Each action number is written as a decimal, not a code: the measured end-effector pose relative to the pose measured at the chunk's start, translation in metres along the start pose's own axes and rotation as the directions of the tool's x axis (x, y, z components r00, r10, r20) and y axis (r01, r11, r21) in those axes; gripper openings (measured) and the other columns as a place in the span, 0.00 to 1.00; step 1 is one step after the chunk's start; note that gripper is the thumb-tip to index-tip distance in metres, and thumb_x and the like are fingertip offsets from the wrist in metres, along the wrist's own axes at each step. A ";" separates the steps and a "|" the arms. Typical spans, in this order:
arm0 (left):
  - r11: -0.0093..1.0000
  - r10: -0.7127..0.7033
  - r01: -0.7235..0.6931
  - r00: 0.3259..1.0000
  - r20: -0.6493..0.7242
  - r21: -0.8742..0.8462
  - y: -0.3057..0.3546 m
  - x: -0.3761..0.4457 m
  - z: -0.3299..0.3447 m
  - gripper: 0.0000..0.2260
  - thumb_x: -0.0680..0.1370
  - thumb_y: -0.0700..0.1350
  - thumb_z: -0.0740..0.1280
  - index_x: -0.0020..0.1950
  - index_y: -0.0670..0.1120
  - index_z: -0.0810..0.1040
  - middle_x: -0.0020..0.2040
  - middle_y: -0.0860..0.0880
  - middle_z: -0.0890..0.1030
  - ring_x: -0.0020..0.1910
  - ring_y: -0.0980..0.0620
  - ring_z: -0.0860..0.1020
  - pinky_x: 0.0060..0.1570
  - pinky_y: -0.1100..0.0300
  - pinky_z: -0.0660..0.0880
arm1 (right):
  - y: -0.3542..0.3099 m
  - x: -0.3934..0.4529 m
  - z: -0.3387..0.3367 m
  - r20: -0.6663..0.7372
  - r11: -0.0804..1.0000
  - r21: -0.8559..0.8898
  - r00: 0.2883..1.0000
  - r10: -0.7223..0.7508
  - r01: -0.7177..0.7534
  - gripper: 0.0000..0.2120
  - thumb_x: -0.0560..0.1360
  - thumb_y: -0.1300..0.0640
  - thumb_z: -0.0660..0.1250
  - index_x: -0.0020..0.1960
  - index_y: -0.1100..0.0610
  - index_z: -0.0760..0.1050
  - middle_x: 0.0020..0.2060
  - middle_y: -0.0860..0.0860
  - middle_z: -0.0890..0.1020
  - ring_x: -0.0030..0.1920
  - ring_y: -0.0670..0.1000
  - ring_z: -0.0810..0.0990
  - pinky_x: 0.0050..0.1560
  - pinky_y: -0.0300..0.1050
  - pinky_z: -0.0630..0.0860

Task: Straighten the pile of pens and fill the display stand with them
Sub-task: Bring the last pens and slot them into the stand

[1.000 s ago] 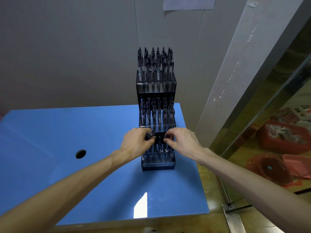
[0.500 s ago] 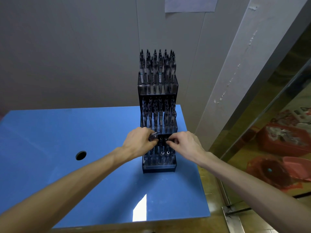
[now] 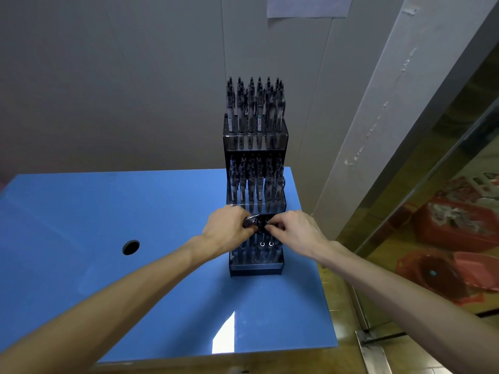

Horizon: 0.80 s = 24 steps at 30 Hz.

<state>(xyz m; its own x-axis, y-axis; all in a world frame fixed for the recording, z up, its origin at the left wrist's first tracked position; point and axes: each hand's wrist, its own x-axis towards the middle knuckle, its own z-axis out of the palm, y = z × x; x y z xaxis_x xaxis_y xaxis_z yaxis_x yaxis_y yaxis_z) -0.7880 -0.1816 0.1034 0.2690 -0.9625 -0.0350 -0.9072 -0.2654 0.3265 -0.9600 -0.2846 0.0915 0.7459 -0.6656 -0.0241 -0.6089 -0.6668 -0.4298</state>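
Filling step, near the end by my read: display stand (image 3: 256, 267) has top and middle tiers packed with pens, and both hands work the lowest tier right under the fingers, where a few holes look empty. Left hand (image 3: 226, 229) curls around a small bundle of pens (image 3: 250, 221); right hand (image 3: 297, 229) pinches something dark, likely one pen, just beside the left. Next: seat that pen upright in an empty hole; forearms reach in from both sides over the blue table (image 3: 108, 211).

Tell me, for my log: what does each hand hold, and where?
Left hand grips a few pens around their barrels; right hand pinches one pen's top.
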 end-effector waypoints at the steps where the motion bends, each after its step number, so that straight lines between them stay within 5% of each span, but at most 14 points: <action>1: 0.999 0.008 -0.009 1.000 0.017 0.036 0.001 -0.001 0.003 0.13 0.77 0.49 0.69 0.34 0.47 0.73 0.30 0.51 0.75 0.30 0.48 0.74 0.27 0.59 0.66 | 0.000 0.000 -0.001 -0.014 1.000 0.022 1.000 0.006 -0.006 0.10 0.81 0.46 0.65 0.52 0.47 0.85 0.31 0.45 0.81 0.33 0.46 0.77 0.36 0.45 0.74; 4: 0.996 0.027 -0.030 0.999 0.038 0.081 0.000 -0.002 0.007 0.12 0.77 0.50 0.69 0.36 0.48 0.74 0.32 0.50 0.78 0.32 0.46 0.76 0.28 0.59 0.66 | 0.004 -0.002 -0.007 -0.080 0.998 0.062 0.997 0.023 -0.018 0.11 0.81 0.47 0.65 0.51 0.48 0.85 0.35 0.44 0.84 0.38 0.48 0.80 0.43 0.49 0.79; 8: 0.999 0.046 -0.046 0.998 -0.053 0.001 -0.001 -0.004 0.007 0.16 0.77 0.58 0.71 0.36 0.51 0.72 0.32 0.54 0.77 0.33 0.51 0.76 0.31 0.58 0.69 | 0.012 -0.001 -0.017 -0.192 0.990 0.131 0.979 0.070 -0.045 0.11 0.81 0.48 0.65 0.51 0.48 0.86 0.35 0.44 0.83 0.38 0.49 0.80 0.39 0.45 0.74; 13: 0.997 0.053 -0.061 0.988 -0.142 -0.057 -0.002 -0.005 0.003 0.12 0.80 0.54 0.68 0.59 0.50 0.75 0.47 0.55 0.80 0.42 0.51 0.78 0.39 0.56 0.74 | 0.020 -0.001 -0.023 -0.243 0.941 0.334 0.959 0.147 -0.060 0.09 0.80 0.47 0.68 0.45 0.47 0.85 0.31 0.46 0.81 0.33 0.47 0.78 0.38 0.47 0.76; 18: 0.997 0.062 -0.066 0.994 -0.094 -0.040 0.012 -0.002 0.001 0.17 0.79 0.52 0.67 0.61 0.49 0.63 0.36 0.53 0.77 0.32 0.53 0.75 0.32 0.54 0.70 | 0.001 -0.006 -0.031 -0.161 0.797 0.603 0.983 0.082 0.032 0.05 0.77 0.50 0.74 0.49 0.49 0.87 0.39 0.39 0.86 0.32 0.38 0.75 0.37 0.32 0.69; 24: 0.998 0.064 -0.063 0.995 -0.073 0.021 0.023 0.003 -0.002 0.20 0.77 0.51 0.68 0.61 0.46 0.62 0.35 0.53 0.74 0.32 0.50 0.74 0.28 0.56 0.65 | -0.002 -0.007 -0.024 -0.089 0.716 0.697 0.996 0.030 0.041 0.06 0.75 0.55 0.76 0.51 0.54 0.87 0.38 0.43 0.86 0.32 0.38 0.75 0.38 0.30 0.70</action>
<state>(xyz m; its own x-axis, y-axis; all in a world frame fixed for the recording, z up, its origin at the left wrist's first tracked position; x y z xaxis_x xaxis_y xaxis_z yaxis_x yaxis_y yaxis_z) -0.8075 -0.1905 0.1131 0.2330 -0.9709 0.0551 -0.9290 -0.2054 0.3078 -0.9709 -0.2864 0.1146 0.7003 -0.7126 0.0435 -0.2174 -0.2709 -0.9377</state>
